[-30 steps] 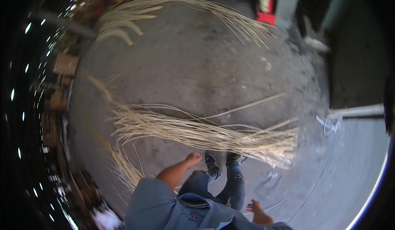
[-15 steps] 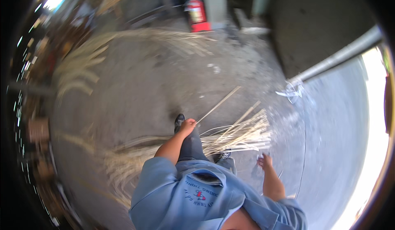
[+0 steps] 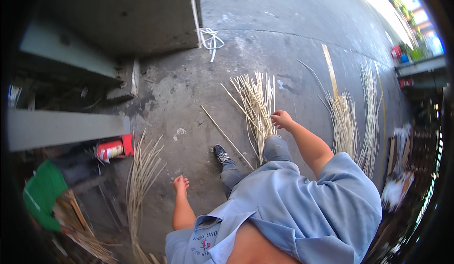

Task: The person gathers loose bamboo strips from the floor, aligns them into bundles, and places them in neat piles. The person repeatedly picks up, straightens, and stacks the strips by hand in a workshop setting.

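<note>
My right hand (image 3: 282, 120) is held out in front of me, its fingers loosely bent and no held thing visible. In the picture it overlaps the right edge of a bundle of pale, thin strips (image 3: 255, 98), cane-like, on the floor; whether it touches them I cannot tell. My left hand (image 3: 181, 183) hangs low at my left side, fingers slightly curled, with nothing seen in it. Between my hands, a single pale strip (image 3: 224, 134) lies slantwise on the concrete, beside my dark shoe (image 3: 221, 153). The bundle's near end is hidden behind my leg.
More strip bundles lie at the left (image 3: 137, 183) and right (image 3: 344, 122), another pale bundle (image 3: 370, 117) beyond. A red fire extinguisher (image 3: 109, 150) stands left, near a grey beam (image 3: 66, 128) and green cloth (image 3: 45, 195). White strapping (image 3: 211, 41) lies by a large panel (image 3: 127, 18).
My view has swung to the right. My left hand has dropped back to my side, away from the single strip, while my right hand has come forward beside the bundle.
</note>
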Available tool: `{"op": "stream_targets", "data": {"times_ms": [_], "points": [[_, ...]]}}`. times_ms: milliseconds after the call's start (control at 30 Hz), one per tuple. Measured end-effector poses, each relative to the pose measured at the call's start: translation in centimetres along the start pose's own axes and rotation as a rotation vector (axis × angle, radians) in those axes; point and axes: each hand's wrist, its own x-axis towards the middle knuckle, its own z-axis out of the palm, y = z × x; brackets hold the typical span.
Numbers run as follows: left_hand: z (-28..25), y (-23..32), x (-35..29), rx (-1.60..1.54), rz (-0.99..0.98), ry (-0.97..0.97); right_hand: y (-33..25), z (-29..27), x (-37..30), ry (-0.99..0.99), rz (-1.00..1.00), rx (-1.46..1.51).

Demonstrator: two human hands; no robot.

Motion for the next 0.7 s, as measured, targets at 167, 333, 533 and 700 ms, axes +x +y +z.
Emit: {"op": "stream_targets", "data": {"times_ms": [167,333,533,700], "points": [[-1.9,3.0,3.9,0.202,-0.071,0.016,9.7,1.0,-5.4,0.039,0.305,0.015],[6.4,3.9,6.7,0.355,-0.035,-0.263,19.3,3.2,-10.6,0.229,0.472,0.295],[21.3,6.2,6.8,0.733,0.176,-0.684,29.0,8.2,-16.6,0.235,0.692,0.555],[31.1,6.4,8.3,0.832,0.205,-0.837,33.8,11.6,-16.5,0.214,0.809,0.459]]}}
